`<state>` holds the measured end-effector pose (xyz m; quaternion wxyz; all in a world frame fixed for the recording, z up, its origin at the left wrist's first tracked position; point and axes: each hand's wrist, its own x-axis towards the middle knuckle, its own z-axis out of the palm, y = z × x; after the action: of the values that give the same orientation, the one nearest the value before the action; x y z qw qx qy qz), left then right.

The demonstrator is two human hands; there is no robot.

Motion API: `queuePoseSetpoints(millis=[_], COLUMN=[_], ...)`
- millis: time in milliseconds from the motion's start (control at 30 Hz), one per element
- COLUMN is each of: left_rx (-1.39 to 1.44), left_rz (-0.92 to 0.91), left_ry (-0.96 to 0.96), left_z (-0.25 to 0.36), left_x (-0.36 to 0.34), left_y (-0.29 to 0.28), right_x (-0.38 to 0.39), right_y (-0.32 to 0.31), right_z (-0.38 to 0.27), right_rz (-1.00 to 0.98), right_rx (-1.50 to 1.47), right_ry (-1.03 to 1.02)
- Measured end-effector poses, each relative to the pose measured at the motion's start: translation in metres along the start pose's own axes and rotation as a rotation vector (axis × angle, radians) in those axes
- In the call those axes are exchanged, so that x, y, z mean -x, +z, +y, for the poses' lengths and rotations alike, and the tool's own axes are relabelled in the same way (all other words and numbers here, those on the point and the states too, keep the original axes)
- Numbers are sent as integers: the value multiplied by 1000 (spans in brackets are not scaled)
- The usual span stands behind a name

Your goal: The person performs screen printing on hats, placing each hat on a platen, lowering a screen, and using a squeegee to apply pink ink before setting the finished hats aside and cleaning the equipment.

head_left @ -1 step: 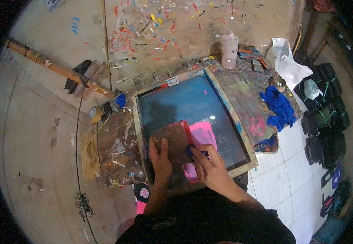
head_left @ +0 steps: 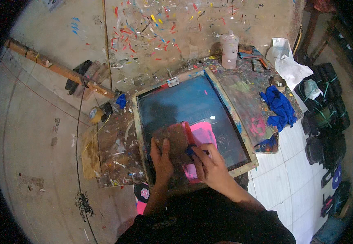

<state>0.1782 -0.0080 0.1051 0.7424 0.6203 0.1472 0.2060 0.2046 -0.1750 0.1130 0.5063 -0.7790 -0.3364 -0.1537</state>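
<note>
My left hand grips a dark brown squeegee, whose long edge is coated red-pink. My right hand has its fingers closed on a small dark-blue piece, apparently cloth, pressed against that coated edge. Both hands are over a wooden-framed screen with a blue mesh. Pink ink lies in a thick patch on the mesh, to the right of and below the squeegee. A small metal clamp sits on the frame's far side. The screen rests on a paint-stained table.
A plastic bottle, blue rag, white paper and tape roll surround the screen. A paint-flecked wall rises behind. Dark bundles sit at right beside white floor tiles; a wooden bar crosses at upper left.
My left hand has shifted very slightly to the right. My right fingers with the blue piece have moved a little upward along the squeegee's edge.
</note>
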Motion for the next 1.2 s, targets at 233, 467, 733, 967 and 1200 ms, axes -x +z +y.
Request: queuePoseSetpoints(millis=[233, 467, 733, 967, 1200], left_rx=[-229, -458, -429, -268, -457], left_rz=[101, 47, 77, 124, 333], left_ry=[110, 123, 19, -19, 227], left_z=[11, 15, 13, 29, 18], left_x=[7, 24, 28, 14, 1], left_y=[-7, -6, -11, -12, -9], right_x=[-1, -11, -21, 2, 4], right_y=[2, 2, -4, 15, 29], right_z=[-6, -2, -3, -11, -9], right_rz=[48, 153, 165, 71, 111], right_rx=[-67, -12, 45, -115, -120], right_ry=[-27, -59, -114, 21, 21])
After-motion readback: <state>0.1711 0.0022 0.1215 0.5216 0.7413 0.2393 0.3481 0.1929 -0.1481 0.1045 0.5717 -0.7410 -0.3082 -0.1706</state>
